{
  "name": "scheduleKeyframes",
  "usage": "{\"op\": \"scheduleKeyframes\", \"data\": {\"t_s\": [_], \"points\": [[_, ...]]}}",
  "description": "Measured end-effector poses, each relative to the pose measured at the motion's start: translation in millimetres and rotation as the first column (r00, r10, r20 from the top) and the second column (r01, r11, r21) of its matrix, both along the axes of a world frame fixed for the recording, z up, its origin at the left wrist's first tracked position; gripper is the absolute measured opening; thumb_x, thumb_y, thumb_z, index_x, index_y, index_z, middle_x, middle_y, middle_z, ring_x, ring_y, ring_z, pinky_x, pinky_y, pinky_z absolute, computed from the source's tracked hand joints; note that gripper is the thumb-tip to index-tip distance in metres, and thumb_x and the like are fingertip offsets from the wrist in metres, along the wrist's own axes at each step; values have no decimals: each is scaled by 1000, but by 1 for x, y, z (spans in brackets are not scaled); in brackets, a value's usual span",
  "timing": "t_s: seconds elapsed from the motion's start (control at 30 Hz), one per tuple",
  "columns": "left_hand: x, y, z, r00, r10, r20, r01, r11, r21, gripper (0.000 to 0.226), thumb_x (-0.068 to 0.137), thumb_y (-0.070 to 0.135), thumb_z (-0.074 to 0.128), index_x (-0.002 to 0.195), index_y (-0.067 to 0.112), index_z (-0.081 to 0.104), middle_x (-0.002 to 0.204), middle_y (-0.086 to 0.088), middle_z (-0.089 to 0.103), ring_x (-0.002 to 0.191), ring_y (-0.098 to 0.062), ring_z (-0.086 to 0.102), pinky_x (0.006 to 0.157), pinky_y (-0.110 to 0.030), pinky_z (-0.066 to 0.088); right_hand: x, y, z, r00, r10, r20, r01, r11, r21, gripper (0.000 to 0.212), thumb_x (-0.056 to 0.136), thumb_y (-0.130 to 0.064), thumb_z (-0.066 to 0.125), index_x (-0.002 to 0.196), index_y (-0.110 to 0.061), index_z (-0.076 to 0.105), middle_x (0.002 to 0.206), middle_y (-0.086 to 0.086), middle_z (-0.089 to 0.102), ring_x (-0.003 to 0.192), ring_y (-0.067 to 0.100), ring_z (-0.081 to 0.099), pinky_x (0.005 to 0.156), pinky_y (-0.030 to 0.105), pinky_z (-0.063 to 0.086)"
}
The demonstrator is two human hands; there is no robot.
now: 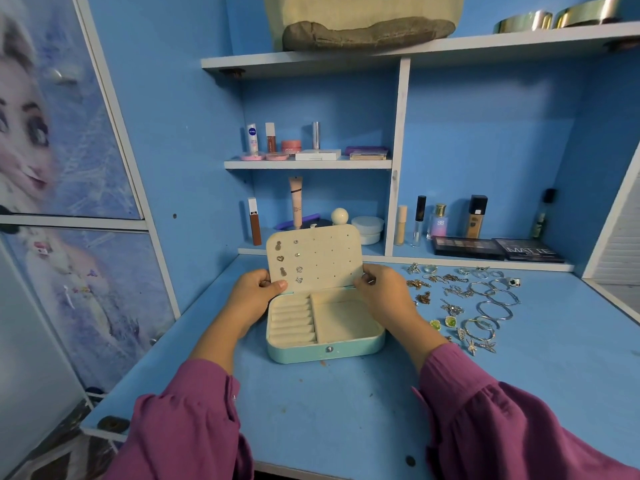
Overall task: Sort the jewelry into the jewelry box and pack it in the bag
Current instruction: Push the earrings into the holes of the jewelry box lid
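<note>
A turquoise jewelry box (346,348) stands open in the middle of the blue desk, its cream lid (325,261) upright. Several small stud earrings (289,263) are pinned in the lid's left part. The ring rolls and the right compartment hold nothing. My left hand (254,296) pinches the lid's lower left edge. My right hand (388,296) grips its lower right edge. Loose jewelry (467,299), silver hoops, rings, green stone earrings and dangly pieces, lies spread on the desk to the right of the box. A beige bag (363,15) sits on the top shelf.
Cosmetics bottles and tubes (440,220) line the back of the desk, with dark eyeshadow palettes (498,249) lying in front. More make-up (311,147) fills the small middle shelf. A cupboard door with a cartoon picture (52,133) stands at left. Two metal tins (554,17) sit top right.
</note>
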State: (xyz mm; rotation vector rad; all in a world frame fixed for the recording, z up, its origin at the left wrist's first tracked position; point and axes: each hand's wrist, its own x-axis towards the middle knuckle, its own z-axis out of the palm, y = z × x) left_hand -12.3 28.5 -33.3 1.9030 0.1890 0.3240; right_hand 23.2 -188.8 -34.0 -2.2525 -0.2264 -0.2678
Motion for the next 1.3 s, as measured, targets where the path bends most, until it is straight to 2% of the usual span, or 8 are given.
{"op": "scheduleKeyframes", "data": {"t_s": [0.07, 0.23, 0.43, 0.5, 0.57, 0.7, 1.13, 1.3], "points": [[-1, 0, 0, 1000, 4, 1, -4, 1000, -3, 7, 90, 11, 62, 95, 10, 67, 84, -2, 68, 76, -17, 64, 71, -28, 51, -1, 0, 1, 1000, 7, 0, -7, 1000, 2, 17, 94, -8, 47, 84, -14, 60, 80, 6, 55, 73, 19, 47, 54, 24, 34], [-2, 0, 0, 1000, 14, 12, -13, 997, -72, 9, 90, 7, 61, 83, 10, 66, 82, -4, 69, 74, -17, 62, 73, -30, 50, -3, -5, 4, 999, 5, -36, -2, 995, 105, 38, 96, -10, 47, 133, -15, 51, 104, 5, 64, 89, 14, 53, 71, 23, 40], [-2, -4, 2, 999, 33, 26, -29, 992, -126, 10, 90, 12, 63, 84, 5, 68, 80, -3, 71, 65, -11, 62, 62, -22, 49, -1, -6, 1, 1000, 18, -7, -18, 998, 58, 39, 95, -8, 42, 131, -16, 56, 92, 2, 60, 82, 14, 51, 54, 14, 34], [-2, -6, 2, 999, 33, 44, -24, 983, -184, 6, 87, 10, 66, 83, 7, 68, 83, -4, 72, 65, -10, 65, 61, -22, 52, -2, -6, 1, 1000, 17, -2, -17, 998, 62, 39, 95, -7, 42, 131, -16, 56, 93, 2, 62, 83, 14, 53, 61, 18, 37], [-1, -6, 2, 998, 33, 61, -18, 974, -225, 2, 84, 8, 69, 84, 7, 67, 88, -10, 71, 74, -17, 66, 71, -30, 55, -3, -6, 1, 1000, 15, 1, -15, 998, 62, 39, 95, -7, 43, 132, -15, 56, 94, 1, 61, 85, 14, 54, 69, 19, 37], [1, -9, 3, 994, 36, 102, -1, 949, -315, 14, 82, 2, 69, 94, 7, 65, 94, -10, 71, 82, -21, 67, 75, -32, 55, -4, -6, 2, 1000, 19, 3, -19, 998, 54, 39, 96, -7, 42, 131, -17, 56, 95, 1, 61, 85, 15, 53, 69, 21, 38], [4, -13, 2, 987, 99, 125, -51, 939, -341, 9, 84, 0, 66, 85, 9, 66, 88, -10, 72, 77, -23, 68, 75, -35, 56, -1, -5, -1, 1000, 28, -6, -28, 999, 31, 38, 97, -10, 42, 132, -17, 56, 108, 6, 65, 93, 16, 57, 72, 22, 40], [2, -11, 0, 986, 83, 144, -30, 940, -339, 9, 84, 1, 67, 88, 9, 66, 86, -7, 72, 65, -10, 67, 55, -19, 51, -5, -9, 3, 998, 64, 17, -65, 997, 45, 35, 94, -5, 44, 121, -17, 62, 96, 5, 67, 87, 18, 57, 71, 24, 42]]}}
